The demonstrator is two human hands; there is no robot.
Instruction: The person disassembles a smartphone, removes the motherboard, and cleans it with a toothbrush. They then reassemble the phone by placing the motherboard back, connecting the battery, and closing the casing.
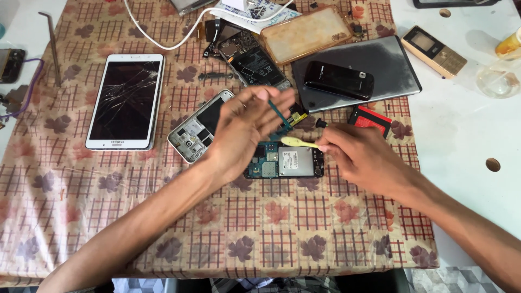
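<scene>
Currently: right hand (362, 157) is pinched shut on a pale yellow plastic brush-like tool (297, 142), fingers wrapped round the handle, tip pointing left. Tool head sits just above the top edge of the bare phone circuit board with a silver metal shield (287, 161), which lies flat on the checked leaf-print tablecloth (260, 239) between both hands. Contact between tool and board: can't tell.

Left hand (247, 127) hovers above the board's left end, palm up and slack, fingers spread. A thin teal flex strip (279, 113) sticks out at its fingertips; whether it's actually pinched isn't clear, blurred.

Around it:
- silver phone frame with empty back (192, 135), just left of the left hand, tilted
- white tablet with a cracked dark screen (127, 100), further left, upright
- opened phone with black battery bearing a label (252, 59), above the left hand
- clear amber phone case (306, 32), top centre
- grey tablet lying face down (380, 70) with a small black phone (339, 80) on top
- red-and-black flat pack (372, 118), just above the right hand
- gold keypad phone (437, 50), on the white table at right
</scene>
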